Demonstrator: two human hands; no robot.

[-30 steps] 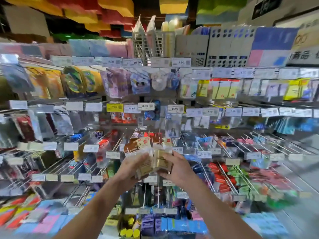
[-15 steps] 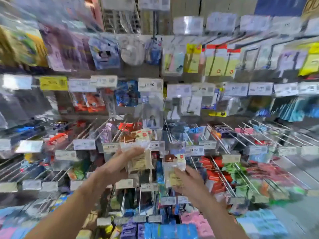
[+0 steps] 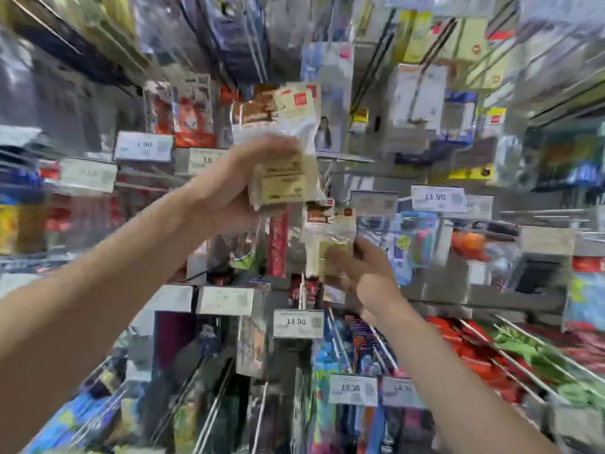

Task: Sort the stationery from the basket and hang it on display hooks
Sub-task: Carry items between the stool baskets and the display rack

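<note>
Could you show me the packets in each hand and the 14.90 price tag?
Upper packets [image 3: 281,183]: head view, gold label.
Lower packet [image 3: 334,253]: head view, gold insert.
14.90 price tag [image 3: 297,322]: head view, printed number.

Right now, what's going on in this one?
A person is stocking a shop wall of hooks hung with packaged goods. The left hand grips a bunch of packets, raised in front of the display. The right hand holds a single packet lower down, close to the hung goods. The picture is blurred, so I cannot tell whether that packet is on a hook yet.
</note>
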